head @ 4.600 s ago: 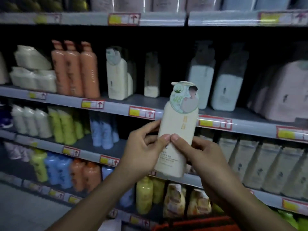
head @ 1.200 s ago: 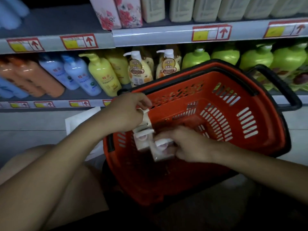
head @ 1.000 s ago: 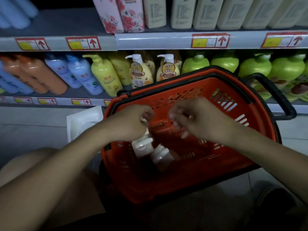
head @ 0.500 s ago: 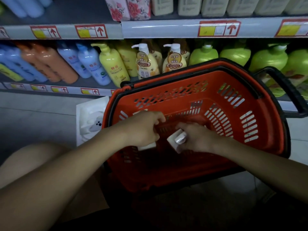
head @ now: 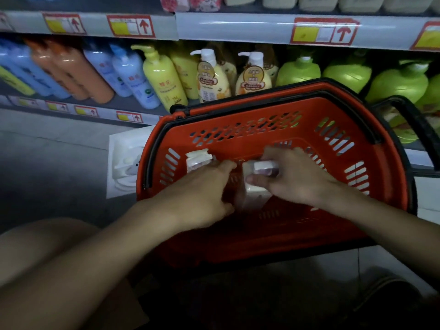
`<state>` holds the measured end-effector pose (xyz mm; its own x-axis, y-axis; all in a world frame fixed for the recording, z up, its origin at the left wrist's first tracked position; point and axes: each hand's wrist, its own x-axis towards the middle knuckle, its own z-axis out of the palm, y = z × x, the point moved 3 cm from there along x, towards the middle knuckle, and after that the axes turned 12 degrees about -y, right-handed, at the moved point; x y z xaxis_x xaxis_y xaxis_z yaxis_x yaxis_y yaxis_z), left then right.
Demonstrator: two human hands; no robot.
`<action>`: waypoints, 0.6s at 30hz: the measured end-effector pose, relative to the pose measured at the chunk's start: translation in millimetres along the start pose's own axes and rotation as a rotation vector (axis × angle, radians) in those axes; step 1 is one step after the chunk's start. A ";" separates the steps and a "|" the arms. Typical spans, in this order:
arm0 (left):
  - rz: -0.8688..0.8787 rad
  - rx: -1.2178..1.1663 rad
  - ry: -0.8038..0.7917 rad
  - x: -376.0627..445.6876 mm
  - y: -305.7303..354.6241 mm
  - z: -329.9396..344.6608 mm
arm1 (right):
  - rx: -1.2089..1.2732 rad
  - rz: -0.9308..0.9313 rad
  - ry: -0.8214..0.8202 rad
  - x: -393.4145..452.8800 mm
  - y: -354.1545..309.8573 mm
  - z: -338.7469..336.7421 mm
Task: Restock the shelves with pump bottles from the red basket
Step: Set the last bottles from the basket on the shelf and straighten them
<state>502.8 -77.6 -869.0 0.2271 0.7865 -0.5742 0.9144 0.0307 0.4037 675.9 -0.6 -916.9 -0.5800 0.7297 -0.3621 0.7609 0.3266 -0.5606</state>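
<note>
Right bottle: pale pump bottle [head: 258, 186] inside the red basket [head: 381, 167]; long axis seemingly near upright, blurred

Right hand [head: 295, 179]: fingers curled around its neck

Left hand [head: 202, 198]: closed beside a second bottle [head: 198, 159]; grasp unclear

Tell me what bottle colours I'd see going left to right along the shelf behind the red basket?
Blue bottles → orange bottles → pale blue bottles → yellow pump bottle → cream bottles with white pumps → green bottles.

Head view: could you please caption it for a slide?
Both hands, left and right, grasp pale pump bottles inside the red basket.
</note>
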 end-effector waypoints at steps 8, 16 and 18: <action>0.102 -0.350 0.402 -11.4 40.1 5.5 | 0.049 -0.136 0.396 -54.9 -56.9 -71.9; 0.093 -0.653 0.591 -28.8 52.9 -5.3 | 0.402 -0.135 0.400 -92.0 -60.1 -76.6; 0.139 -0.830 0.588 -28.4 52.7 -13.6 | 0.523 -0.172 0.326 -92.7 -42.6 -74.1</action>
<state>540.0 -89.9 -821.7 -0.0911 0.9866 -0.1353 0.3221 0.1577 0.9335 718.9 -37.7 -804.3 -0.5006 0.8650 -0.0355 0.3743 0.1793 -0.9098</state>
